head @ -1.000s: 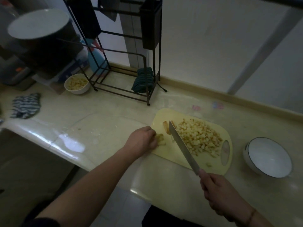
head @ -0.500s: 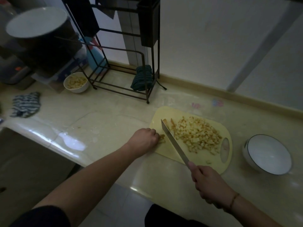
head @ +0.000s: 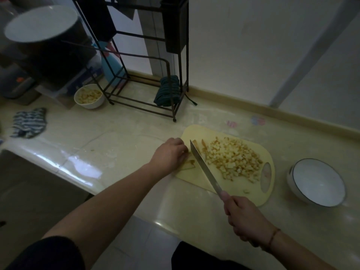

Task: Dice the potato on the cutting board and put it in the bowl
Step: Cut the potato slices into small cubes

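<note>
Right hand [head: 245, 221], lower right: fist around the knife [head: 204, 166] handle, blade angled up-left over the board [head: 196, 177]. Left hand [head: 169, 154], centre: fingers curled, pinning potato strips [head: 190, 165] at the board's left edge. Dice [head: 232, 158] heaped right of the blade. White bowl [head: 317, 183] beside the board, right. No legible writing.

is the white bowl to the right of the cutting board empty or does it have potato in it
Empty. The white bowl shows only its bare inside; the diced potato lies piled on the cutting board.
</note>
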The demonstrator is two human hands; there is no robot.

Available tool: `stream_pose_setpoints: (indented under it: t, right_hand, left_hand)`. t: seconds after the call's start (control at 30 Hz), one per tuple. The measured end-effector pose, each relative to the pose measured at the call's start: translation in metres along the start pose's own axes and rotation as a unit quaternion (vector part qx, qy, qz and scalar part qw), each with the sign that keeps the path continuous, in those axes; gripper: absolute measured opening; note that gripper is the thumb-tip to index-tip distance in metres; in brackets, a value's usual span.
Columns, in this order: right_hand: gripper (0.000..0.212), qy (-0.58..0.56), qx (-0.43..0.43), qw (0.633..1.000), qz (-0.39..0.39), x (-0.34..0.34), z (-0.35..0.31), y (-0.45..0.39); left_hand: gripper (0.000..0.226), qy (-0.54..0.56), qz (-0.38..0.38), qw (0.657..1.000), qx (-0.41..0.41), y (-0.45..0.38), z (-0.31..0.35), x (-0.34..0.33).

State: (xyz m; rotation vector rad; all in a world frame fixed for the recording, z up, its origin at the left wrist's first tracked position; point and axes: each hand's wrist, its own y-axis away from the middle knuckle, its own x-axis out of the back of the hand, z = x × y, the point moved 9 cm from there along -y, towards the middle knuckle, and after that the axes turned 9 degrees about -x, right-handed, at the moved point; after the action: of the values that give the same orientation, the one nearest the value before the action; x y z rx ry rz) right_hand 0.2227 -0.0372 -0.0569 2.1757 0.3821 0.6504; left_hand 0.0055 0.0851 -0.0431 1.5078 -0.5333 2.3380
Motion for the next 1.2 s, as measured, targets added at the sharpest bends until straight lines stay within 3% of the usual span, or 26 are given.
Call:
stream_pose_setpoints:
  t: [0.1,0.2,0.3,0.67,0.87,1.2]
  right_hand:
    - [0.051,-0.007,0.012,1.000,0.000,-0.006,-0.002,0.001]
    - [0.050,-0.020,0.024,0.999,-0.001,-0.013,-0.001,0.001]
    - [0.051,-0.021,0.036,0.999,0.007,-0.016,0.000,0.000]
    - [0.054,-0.025,0.028,0.999,-0.010,-0.014,-0.015,-0.015]
    - [0.060,0.023,0.047,0.998,-0.028,-0.021,-0.016,-0.011]
    - [0.050,-0.033,0.036,0.998,-0.049,-0.028,-0.005,-0.009]
  left_hand:
    - [0.029,0.023,-0.023,0.999,0.021,0.002,-0.002,-0.016]
    - [0.055,0.010,-0.085,0.996,-0.026,0.015,0.005,-0.024]
    - [0.055,-0.025,-0.120,0.990,-0.065,0.026,0.005,-0.028]
    - [0.042,0.028,-0.008,0.996,0.089,0.028,0.010,-0.032]
    - [0.042,0.019,-0.006,0.998,0.053,0.028,0.016,-0.035]
    - [0.051,0.025,-0.005,1.000,0.001,0.028,0.015,-0.040]
